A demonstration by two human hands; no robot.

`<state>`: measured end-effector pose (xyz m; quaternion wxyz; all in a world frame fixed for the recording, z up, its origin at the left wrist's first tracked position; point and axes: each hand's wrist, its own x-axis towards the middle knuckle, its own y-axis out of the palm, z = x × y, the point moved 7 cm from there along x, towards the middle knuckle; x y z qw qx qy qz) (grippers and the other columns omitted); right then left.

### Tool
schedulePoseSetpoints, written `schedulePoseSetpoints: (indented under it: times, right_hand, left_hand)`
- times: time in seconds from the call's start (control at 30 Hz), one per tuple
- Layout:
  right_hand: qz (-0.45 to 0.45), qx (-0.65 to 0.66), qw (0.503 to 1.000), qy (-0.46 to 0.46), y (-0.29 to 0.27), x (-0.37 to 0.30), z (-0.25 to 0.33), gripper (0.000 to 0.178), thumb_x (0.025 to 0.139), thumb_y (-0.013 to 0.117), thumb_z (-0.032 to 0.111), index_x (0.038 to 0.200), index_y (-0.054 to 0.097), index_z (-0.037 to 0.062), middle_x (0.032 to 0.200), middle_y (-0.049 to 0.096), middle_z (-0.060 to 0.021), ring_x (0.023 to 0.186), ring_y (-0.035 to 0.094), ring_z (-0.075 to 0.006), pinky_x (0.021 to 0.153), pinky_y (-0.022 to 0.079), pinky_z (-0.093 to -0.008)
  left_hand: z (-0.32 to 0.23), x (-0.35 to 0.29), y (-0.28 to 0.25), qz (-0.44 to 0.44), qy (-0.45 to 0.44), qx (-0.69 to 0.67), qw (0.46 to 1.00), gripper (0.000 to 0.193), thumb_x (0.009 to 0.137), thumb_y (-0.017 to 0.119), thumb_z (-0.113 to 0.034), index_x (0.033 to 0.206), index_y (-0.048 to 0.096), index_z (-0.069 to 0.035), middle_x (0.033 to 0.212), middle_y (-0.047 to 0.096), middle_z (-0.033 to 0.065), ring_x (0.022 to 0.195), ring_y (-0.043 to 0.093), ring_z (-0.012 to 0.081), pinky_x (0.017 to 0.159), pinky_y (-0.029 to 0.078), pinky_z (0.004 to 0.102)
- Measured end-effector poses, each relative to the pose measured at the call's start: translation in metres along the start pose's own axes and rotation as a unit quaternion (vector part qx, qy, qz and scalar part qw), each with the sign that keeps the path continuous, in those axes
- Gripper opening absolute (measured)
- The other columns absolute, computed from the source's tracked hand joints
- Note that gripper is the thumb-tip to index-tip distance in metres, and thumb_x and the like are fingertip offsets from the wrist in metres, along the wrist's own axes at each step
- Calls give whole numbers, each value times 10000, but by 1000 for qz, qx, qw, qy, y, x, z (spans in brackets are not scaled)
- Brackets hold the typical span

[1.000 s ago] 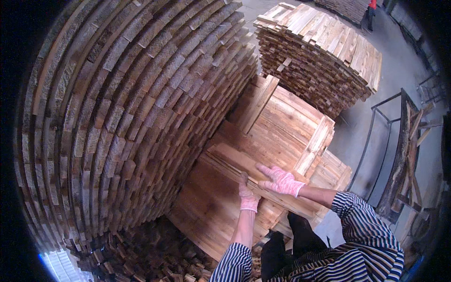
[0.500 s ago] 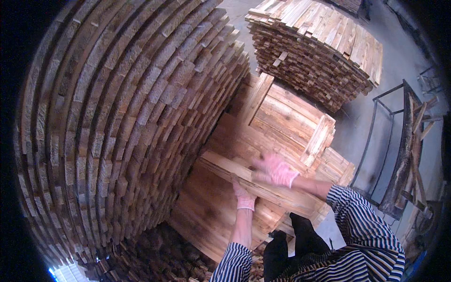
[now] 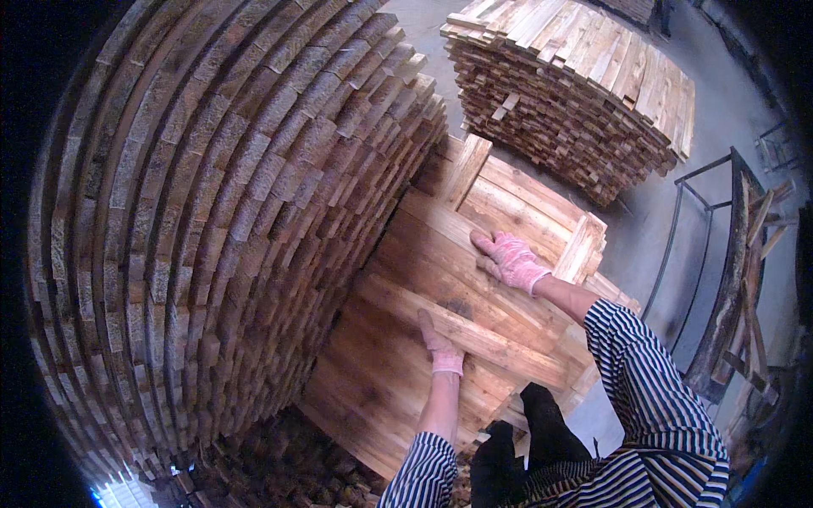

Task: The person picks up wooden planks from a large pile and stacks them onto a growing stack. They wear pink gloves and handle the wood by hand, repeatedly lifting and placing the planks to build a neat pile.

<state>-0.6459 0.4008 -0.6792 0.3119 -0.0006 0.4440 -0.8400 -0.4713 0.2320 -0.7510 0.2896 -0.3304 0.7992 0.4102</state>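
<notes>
My left hand (image 3: 442, 349), in a pink glove, grips the near edge of a long wooden plank (image 3: 500, 341). Part of its fingers is hidden by the wood. The plank slants across the top of a low stack of boards (image 3: 373, 389). Farther off and to the right, my right hand (image 3: 515, 262), in a matching glove, lies with fingers apart over the edge of another board (image 3: 440, 222) on the stack. Its thumb and fingers are spread, and it holds nothing I can see.
A tall wall of stacked planks (image 3: 254, 212) rises close on the left. Another plank pile (image 3: 584, 102) stands at the far side. Two short crosspieces (image 3: 466, 172) lie on the boards. On the right is a dark metal frame (image 3: 720, 279) with wood scraps.
My right hand has moved away from the plank at my left hand, farther off onto the boards beyond. The plank lies nearer and lower, still at my left hand.
</notes>
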Motion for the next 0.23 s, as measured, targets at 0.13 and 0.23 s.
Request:
schedulePoseSetpoints:
  times: [0.13,0.23]
  right_hand:
    - [-122,-149,977,-97,-12,-34,65,613,970,513,535,1445,480,150,1324,506,-246,1291,444,-455,1026,405,-566]
    - [-57,-151,961,-223,-18,-78,108,706,964,467,636,1489,440,165,1501,426,-222,1464,303,-449,1165,315,-587]
  left_hand:
    - [2,17,6,59,-44,-32,997,854,914,524,-721,1469,427,-78,1363,542,130,1212,550,302,1091,449,466]
    - [10,19,17,56,16,122,991,1053,841,416,-872,1583,262,-141,1558,374,84,1384,390,351,1190,306,461]
